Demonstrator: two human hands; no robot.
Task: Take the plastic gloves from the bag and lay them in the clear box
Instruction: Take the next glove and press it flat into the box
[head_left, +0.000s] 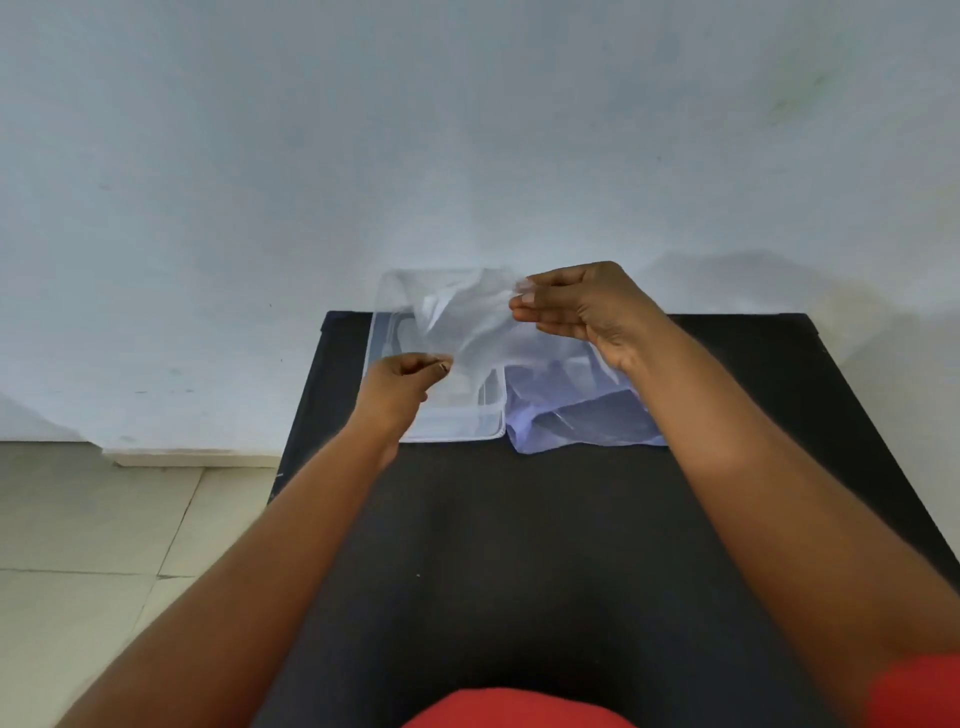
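Observation:
A thin see-through plastic glove (470, 327) is stretched in the air between my two hands, above the clear box. My left hand (402, 382) pinches its lower left corner. My right hand (582, 312) pinches its upper right edge between thumb and fingers. The clear box (457, 428) stands on the far left part of the black table, up against the wall. To its right lies the pale purple plastic bag (582, 415), crumpled and partly hidden under my right wrist.
The black table (519, 545) runs from the wall toward me. A pale wall (467, 130) rises directly behind the box. A tiled floor (104, 545) lies to the left of the table.

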